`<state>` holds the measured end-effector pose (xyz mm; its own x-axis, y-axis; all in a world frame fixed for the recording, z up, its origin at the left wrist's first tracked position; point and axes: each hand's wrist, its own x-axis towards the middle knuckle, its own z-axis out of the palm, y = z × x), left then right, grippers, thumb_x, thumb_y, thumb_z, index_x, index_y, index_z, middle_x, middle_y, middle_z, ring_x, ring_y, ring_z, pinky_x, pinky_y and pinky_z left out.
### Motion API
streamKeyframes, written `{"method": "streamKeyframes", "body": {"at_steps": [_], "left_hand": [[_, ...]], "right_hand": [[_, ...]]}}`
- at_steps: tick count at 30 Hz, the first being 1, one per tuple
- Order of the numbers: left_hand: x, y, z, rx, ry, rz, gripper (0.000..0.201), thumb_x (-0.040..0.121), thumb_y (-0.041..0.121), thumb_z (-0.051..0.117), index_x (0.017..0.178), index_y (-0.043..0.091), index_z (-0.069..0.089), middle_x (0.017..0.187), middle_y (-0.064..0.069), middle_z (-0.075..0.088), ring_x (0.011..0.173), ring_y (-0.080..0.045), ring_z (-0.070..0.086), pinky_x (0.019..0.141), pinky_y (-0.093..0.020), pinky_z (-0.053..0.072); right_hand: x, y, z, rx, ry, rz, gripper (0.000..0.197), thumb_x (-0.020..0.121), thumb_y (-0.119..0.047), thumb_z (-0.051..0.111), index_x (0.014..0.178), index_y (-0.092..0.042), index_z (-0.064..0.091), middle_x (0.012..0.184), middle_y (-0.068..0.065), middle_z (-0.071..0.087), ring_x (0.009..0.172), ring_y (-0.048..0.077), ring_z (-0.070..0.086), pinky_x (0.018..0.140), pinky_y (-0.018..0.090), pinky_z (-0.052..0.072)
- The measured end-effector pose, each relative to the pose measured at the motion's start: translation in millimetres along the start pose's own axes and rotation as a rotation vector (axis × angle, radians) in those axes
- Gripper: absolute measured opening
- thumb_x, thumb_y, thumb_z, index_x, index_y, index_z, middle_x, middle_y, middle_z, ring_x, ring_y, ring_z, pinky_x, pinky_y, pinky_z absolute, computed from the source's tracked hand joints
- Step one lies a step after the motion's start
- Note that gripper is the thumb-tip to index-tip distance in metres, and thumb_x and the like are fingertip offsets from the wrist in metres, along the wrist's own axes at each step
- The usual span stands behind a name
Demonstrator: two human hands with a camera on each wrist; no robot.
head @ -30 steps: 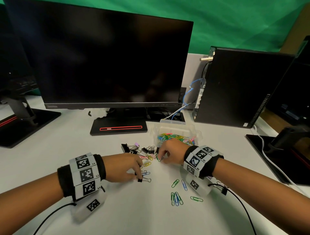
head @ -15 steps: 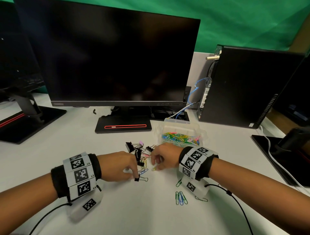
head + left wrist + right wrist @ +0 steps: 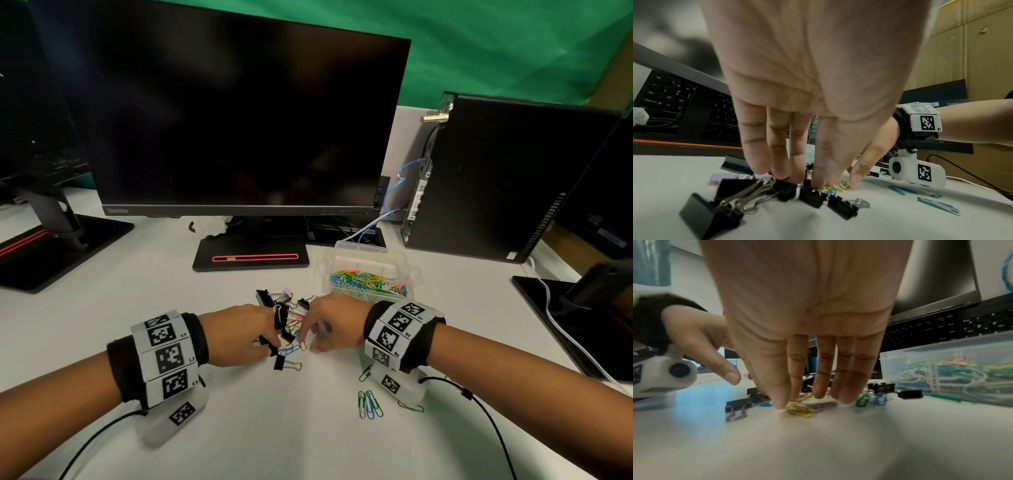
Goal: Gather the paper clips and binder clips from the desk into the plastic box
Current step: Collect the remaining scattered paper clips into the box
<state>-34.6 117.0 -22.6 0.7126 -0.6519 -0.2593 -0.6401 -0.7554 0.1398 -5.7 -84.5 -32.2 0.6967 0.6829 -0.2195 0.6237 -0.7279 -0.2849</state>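
Observation:
Black binder clips (image 3: 281,305) and coloured paper clips lie heaped on the white desk, left of the clear plastic box (image 3: 363,248), which holds many paper clips. My left hand (image 3: 270,344) reaches into the heap with straight fingers, the tips pressing on small binder clips (image 3: 812,196). My right hand (image 3: 317,342) faces it with straight fingers, tips on the desk beside a yellow paper clip (image 3: 800,410). Neither hand grips anything. One binder clip (image 3: 286,364) lies just nearer me. Several loose paper clips (image 3: 370,404) lie under my right wrist.
A black monitor (image 3: 239,120) on its stand (image 3: 250,257) rises behind the heap. A black computer case (image 3: 496,178) stands at the right behind the box, with cables (image 3: 394,192) beside it. Other monitor bases sit at far left (image 3: 51,250) and far right (image 3: 582,308).
My right hand has slid left and toward me, away from the box, with the yellow paper clip at its fingertips. The left hand's fingers have stayed on the binder clips.

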Motion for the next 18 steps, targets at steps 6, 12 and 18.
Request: {"method": "streamKeyframes", "body": {"at_steps": [6, 12, 18], "left_hand": [[-3.7, -2.9, 2.8, -0.001, 0.005, -0.006, 0.035, 0.095, 0.025, 0.042, 0.124, 0.026, 0.060, 0.120, 0.003, 0.052, 0.088, -0.003, 0.034, 0.078, -0.012, 0.026], [-6.2, -7.7, 2.9, -0.012, 0.034, -0.021, 0.031, 0.094, 0.028, 0.044, 0.119, 0.030, 0.061, 0.113, 0.006, 0.054, 0.090, -0.003, 0.039, 0.078, -0.011, 0.030], [16.8, 15.1, 3.5, -0.011, 0.103, 0.007, 0.034, 0.091, 0.032, 0.051, 0.124, 0.023, 0.057, 0.116, 0.003, 0.052, 0.109, -0.013, 0.049, 0.092, -0.021, 0.039]], "right_hand": [[-4.1, -5.8, 4.1, -0.004, 0.026, -0.072, 0.024, 0.082, -0.018, 0.065, 0.105, -0.018, 0.072, 0.106, 0.007, 0.066, 0.079, 0.006, 0.044, 0.072, 0.020, 0.034], [-18.8, 7.9, 2.4, 0.055, 0.008, 0.016, 0.015, 0.080, -0.016, 0.067, 0.093, -0.014, 0.075, 0.095, 0.002, 0.070, 0.074, 0.007, 0.057, 0.068, 0.012, 0.042], [-26.5, 13.2, -3.7, 0.021, -0.005, 0.144, 0.035, 0.075, -0.023, 0.074, 0.110, -0.021, 0.067, 0.108, 0.002, 0.063, 0.093, 0.019, 0.062, 0.080, 0.027, 0.050]]}}
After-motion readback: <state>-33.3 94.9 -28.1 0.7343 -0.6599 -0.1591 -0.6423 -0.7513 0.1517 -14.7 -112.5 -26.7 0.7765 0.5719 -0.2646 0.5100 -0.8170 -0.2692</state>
